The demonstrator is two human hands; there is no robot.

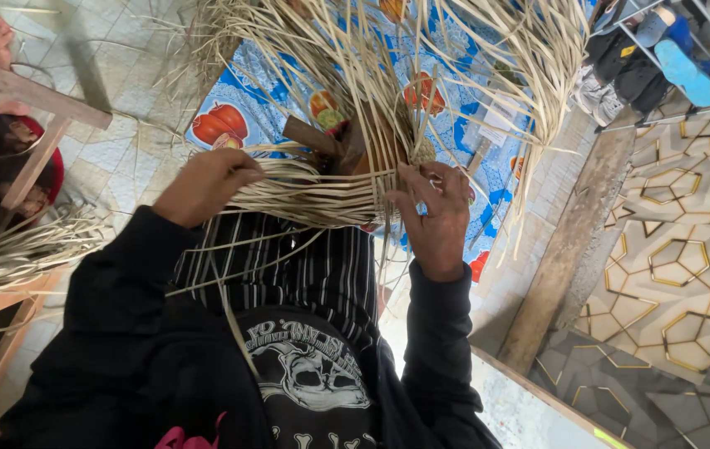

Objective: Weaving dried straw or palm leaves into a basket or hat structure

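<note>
A half-woven piece of pale straw strips lies across my lap, its long loose ends fanning upward and away. My left hand is closed around a bundle of the strips at the weave's left side. At the right edge of the weave, my right hand pinches strips between its fingers. A brown wooden form sits under the weave, mostly hidden by the straw.
A blue cloth printed with red fruit covers the tiled floor ahead. A wooden stool and loose straw are at left. A rack with shoes stands at upper right, beside a patterned mat.
</note>
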